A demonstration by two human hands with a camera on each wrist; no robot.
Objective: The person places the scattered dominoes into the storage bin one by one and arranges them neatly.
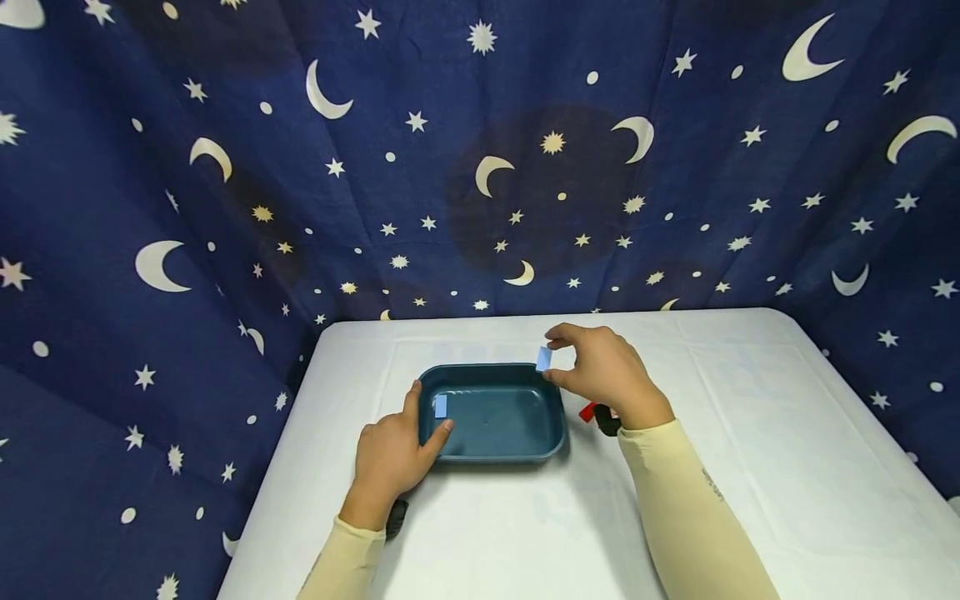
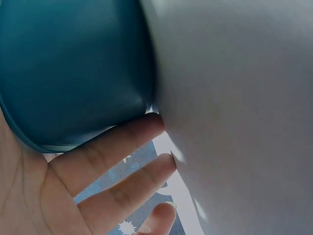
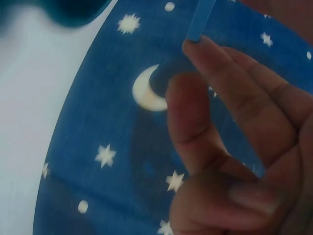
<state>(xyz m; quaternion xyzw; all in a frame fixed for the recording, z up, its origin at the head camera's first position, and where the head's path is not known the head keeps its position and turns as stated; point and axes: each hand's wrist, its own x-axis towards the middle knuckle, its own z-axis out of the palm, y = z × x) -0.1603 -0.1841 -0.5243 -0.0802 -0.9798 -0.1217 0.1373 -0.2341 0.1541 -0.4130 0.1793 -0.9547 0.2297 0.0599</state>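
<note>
A dark teal plastic tray (image 1: 491, 457) stands on the white-covered table. At its left end my left hand (image 1: 393, 454) holds it, thumb over the rim and the other fingers along the outside wall. The left wrist view shows those fingers (image 2: 117, 147) against the tray's outer side (image 2: 78, 63). A small light-blue rectangular piece (image 1: 441, 406) lies inside the tray near the left end. Above the far right corner my right hand (image 1: 600, 367) pinches a similar light-blue piece (image 1: 543, 359) between thumb and fingertips. It appears as a thin blue strip (image 3: 200, 19) in the right wrist view.
The white cloth-covered table (image 1: 750, 467) extends around the tray. A dark blue curtain (image 1: 420, 192) with moons and stars hangs behind and along the sides. Black wrist straps (image 1: 606, 420) and a bit of red (image 1: 588, 412) show beneath my right wrist.
</note>
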